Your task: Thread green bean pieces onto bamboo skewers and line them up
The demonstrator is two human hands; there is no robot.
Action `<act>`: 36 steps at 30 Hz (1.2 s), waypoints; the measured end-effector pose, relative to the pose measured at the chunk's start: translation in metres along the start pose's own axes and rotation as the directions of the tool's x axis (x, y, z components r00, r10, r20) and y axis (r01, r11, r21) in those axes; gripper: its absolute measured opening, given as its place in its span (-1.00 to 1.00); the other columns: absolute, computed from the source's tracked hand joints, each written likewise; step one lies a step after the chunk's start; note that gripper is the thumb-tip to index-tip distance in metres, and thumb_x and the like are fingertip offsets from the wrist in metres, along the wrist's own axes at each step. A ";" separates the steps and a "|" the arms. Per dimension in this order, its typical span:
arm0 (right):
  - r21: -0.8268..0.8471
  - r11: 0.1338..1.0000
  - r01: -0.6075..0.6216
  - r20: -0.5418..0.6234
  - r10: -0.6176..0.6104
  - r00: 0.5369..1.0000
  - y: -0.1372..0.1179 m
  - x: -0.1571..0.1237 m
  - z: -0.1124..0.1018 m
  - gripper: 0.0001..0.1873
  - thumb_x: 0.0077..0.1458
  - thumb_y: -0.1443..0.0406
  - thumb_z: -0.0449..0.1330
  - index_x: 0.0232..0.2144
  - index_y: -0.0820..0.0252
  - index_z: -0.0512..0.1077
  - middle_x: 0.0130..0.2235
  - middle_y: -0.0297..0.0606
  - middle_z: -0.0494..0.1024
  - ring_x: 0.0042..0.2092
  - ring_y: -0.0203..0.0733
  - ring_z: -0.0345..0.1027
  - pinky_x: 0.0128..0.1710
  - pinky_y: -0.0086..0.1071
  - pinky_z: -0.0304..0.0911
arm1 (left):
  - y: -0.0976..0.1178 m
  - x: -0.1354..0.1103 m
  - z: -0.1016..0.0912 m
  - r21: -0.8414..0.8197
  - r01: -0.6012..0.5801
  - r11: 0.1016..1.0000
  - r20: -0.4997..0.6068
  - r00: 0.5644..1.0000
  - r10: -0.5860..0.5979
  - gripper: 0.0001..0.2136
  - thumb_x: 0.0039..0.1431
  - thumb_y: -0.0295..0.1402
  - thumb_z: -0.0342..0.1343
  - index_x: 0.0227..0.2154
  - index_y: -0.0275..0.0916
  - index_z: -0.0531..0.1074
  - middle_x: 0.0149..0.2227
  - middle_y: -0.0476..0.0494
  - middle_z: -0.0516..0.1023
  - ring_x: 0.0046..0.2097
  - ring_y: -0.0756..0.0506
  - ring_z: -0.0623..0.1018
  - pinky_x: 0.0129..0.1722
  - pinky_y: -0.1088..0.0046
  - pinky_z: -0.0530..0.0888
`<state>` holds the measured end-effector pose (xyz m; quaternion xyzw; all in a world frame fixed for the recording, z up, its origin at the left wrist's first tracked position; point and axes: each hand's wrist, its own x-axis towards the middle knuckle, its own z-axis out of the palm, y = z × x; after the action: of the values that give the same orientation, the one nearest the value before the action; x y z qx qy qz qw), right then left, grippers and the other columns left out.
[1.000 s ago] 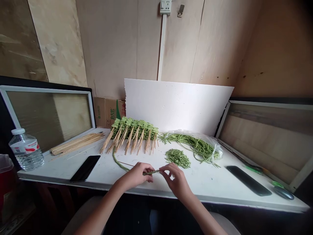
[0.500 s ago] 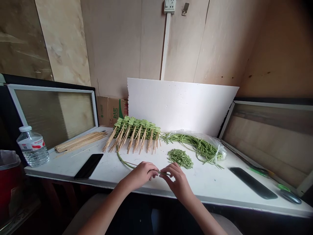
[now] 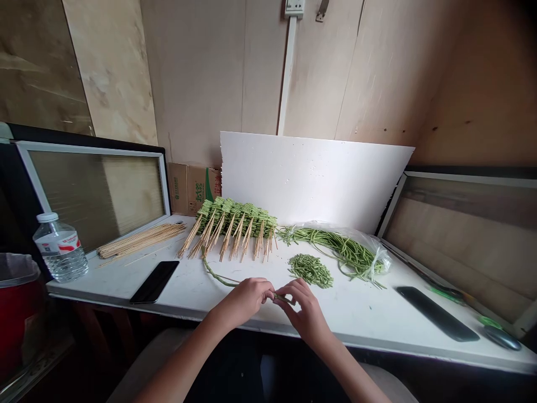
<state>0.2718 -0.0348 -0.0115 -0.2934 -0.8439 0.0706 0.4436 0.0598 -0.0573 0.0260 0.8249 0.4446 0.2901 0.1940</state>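
Observation:
My left hand [image 3: 250, 298] is closed round a long green bean [image 3: 216, 276], whose free length curves away to the left across the table. Close beside it, my right hand [image 3: 301, 302] pinches the bean's other end between thumb and fingers. The two hands nearly touch above the table's front edge. A pile of short cut bean pieces [image 3: 311, 270] lies just beyond my right hand. Farther back, skewered bean pieces [image 3: 237, 215] are stacked in rows, their bamboo sticks [image 3: 226, 238] pointing toward me.
Loose bamboo skewers [image 3: 140, 240] and a phone [image 3: 154, 281] lie on the left of the white table [image 3: 356, 322], near a water bottle [image 3: 62, 249]. Whole long beans [image 3: 342, 246] rest in a plastic bag at the back right. A dark flat object [image 3: 437, 313] and a mouse [image 3: 502, 337] lie at right.
My hands have come slightly closer together on the bean, and the right fingers have shifted a little. The camera view has moved slightly.

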 end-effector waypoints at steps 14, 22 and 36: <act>0.037 0.999 -0.002 -0.047 0.004 0.999 -0.006 0.001 -0.003 -0.89 0.35 0.20 0.21 -0.18 0.05 0.53 -0.35 -0.21 0.54 -0.30 -0.10 0.32 -0.30 -0.21 0.32 | -0.009 0.001 0.004 0.010 -0.023 1.000 -0.022 0.999 0.023 -0.75 0.17 -0.63 -0.04 -0.33 -0.21 0.49 -0.41 -0.02 0.48 -0.34 -0.05 0.46 -0.31 0.49 0.33; 0.042 0.999 0.016 -0.049 -0.014 0.999 -0.009 0.003 -0.006 -0.90 0.34 0.22 0.23 -0.18 0.05 0.54 -0.36 -0.23 0.54 -0.30 -0.10 0.33 -0.30 -0.21 0.32 | -0.008 0.002 0.007 0.019 -0.024 1.000 -0.037 0.999 0.024 -0.75 0.17 -0.65 -0.04 -0.33 -0.22 0.48 -0.40 -0.03 0.50 -0.33 -0.05 0.46 -0.32 0.49 0.31; 0.042 0.999 -0.010 -0.024 0.011 1.000 -0.004 0.003 -0.008 -0.94 0.34 0.26 0.19 -0.17 0.05 0.47 -0.31 -0.23 0.53 -0.25 -0.08 0.36 -0.25 -0.19 0.36 | 0.000 0.001 0.002 -0.200 -0.010 0.980 -0.092 0.996 -0.008 -0.80 0.38 -0.42 0.01 -0.16 -0.19 0.56 -0.22 -0.11 0.61 -0.19 -0.09 0.56 -0.20 0.44 0.42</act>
<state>0.2750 -0.0373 -0.0036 -0.2894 -0.8353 0.0870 0.4592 0.0617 -0.0571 0.0247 0.7872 0.4212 0.3711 0.2552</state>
